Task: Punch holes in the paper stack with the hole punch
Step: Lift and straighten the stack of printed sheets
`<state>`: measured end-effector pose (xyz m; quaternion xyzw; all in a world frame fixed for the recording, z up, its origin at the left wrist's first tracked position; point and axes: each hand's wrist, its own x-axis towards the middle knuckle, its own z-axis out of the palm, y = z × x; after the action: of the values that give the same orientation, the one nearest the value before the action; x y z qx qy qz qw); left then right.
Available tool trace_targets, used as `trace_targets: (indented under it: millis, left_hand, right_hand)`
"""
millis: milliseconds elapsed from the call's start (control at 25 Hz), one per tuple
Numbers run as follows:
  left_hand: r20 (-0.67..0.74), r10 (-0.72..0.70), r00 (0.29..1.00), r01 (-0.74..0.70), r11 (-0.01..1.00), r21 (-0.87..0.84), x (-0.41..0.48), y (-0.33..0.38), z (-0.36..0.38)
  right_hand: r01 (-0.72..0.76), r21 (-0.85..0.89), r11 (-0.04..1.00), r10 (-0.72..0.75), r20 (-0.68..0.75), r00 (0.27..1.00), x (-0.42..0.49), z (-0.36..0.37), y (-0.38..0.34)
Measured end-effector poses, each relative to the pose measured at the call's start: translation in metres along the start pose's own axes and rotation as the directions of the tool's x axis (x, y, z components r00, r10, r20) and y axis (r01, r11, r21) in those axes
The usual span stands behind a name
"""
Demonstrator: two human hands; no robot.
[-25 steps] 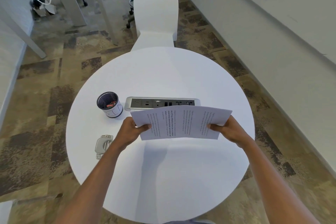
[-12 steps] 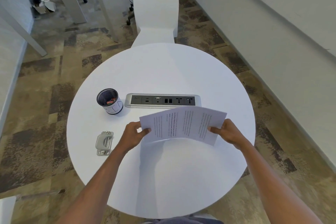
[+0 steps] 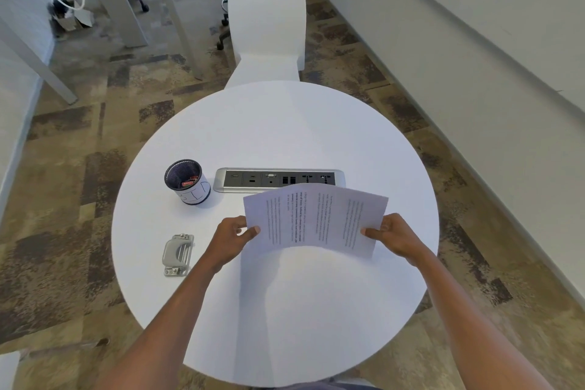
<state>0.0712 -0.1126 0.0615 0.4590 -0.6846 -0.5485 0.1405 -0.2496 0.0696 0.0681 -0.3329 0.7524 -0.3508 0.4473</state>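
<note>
On the left of the round white table (image 3: 316, 123) a grey metal hole punch (image 3: 178, 254) lies flat, apart from everything else. Beyond it stands a black mesh pen cup (image 3: 187, 181), just left of the recessed power and data socket strip (image 3: 278, 179). The left hand (image 3: 230, 239) pinches the left edge of the printed paper stack (image 3: 313, 220), which is held above the tabletop, bowed upward and covering the strip's near right corner. The right hand (image 3: 397, 236) grips its right edge. A white chair (image 3: 267, 19) stands past the table.
</note>
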Motion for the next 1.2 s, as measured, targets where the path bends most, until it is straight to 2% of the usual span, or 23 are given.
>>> trace_targets:
  millis: [120,240,320,400,520,640,760,840,880,920,1000,1040,1080,1120,1200]
  left_hand:
    - [-0.023,0.035,0.999,-0.037,0.996,-0.076,0.001,0.015,0.002]
    - [-0.054,0.104,0.993,-0.110,0.985,-0.131,0.004,0.047,0.000]
    - [-0.041,0.197,0.979,-0.199,0.978,-0.057,0.008,0.073,-0.006]
    - [0.033,0.278,0.960,-0.279,0.960,0.036,0.012,0.101,-0.015]
    - [0.159,0.378,0.912,-0.403,0.898,0.178,0.020,0.136,-0.023]
    - [0.281,0.370,0.885,-0.440,0.862,0.251,0.024,0.156,-0.021]
    - [0.405,0.326,0.854,-0.444,0.862,0.242,0.024,0.166,-0.019]
    - [0.439,0.311,0.843,-0.450,0.855,0.257,0.024,0.169,-0.026]
    - [0.404,0.337,0.850,-0.463,0.845,0.267,0.025,0.167,-0.032]
    - [0.306,0.397,0.865,-0.479,0.835,0.271,0.026,0.164,-0.039]
    - [-0.070,0.462,0.884,-0.443,0.876,0.193,0.022,0.143,-0.052]
    - [-0.240,0.395,0.887,-0.387,0.918,0.083,0.018,0.128,-0.055]
    - [-0.305,0.296,0.905,-0.316,0.949,-0.016,0.013,0.113,-0.052]
    - [-0.269,0.224,0.937,-0.252,0.965,-0.077,0.008,0.098,-0.044]
    - [-0.043,0.194,0.980,-0.196,0.978,-0.072,0.000,0.078,-0.019]
  right_hand:
    - [-0.009,0.070,0.998,0.009,0.005,1.000,-0.005,-0.008,-0.004]
    - [0.021,0.138,0.990,-0.014,-0.056,0.998,-0.008,-0.015,-0.007]
    - [0.059,0.254,0.966,-0.029,-0.120,0.992,-0.009,-0.023,-0.014]
    - [0.096,0.294,0.951,-0.064,-0.119,0.991,-0.009,-0.033,-0.029]
    - [0.090,0.148,0.985,-0.103,0.083,0.991,-0.008,-0.037,-0.060]
    - [0.140,-0.063,0.988,-0.119,0.262,0.958,-0.002,-0.020,-0.083]
    - [0.183,-0.156,0.971,-0.124,0.324,0.938,0.002,0.003,-0.086]
    - [0.189,-0.160,0.969,-0.131,0.318,0.939,0.002,0.013,-0.082]
    - [0.191,-0.144,0.971,-0.142,0.294,0.945,0.002,0.016,-0.081]
    - [0.185,-0.114,0.976,-0.151,0.253,0.956,0.001,0.017,-0.080]
    - [0.168,-0.026,0.985,-0.163,0.148,0.975,-0.001,0.013,-0.079]
    - [0.167,0.016,0.986,-0.167,0.101,0.981,-0.002,0.011,-0.077]
    - [0.169,0.047,0.984,-0.172,0.064,0.983,-0.003,0.010,-0.075]
    - [0.167,0.068,0.984,-0.170,0.034,0.985,-0.004,0.010,-0.073]
    - [0.164,0.089,0.982,-0.166,0.009,0.986,-0.007,0.015,-0.071]
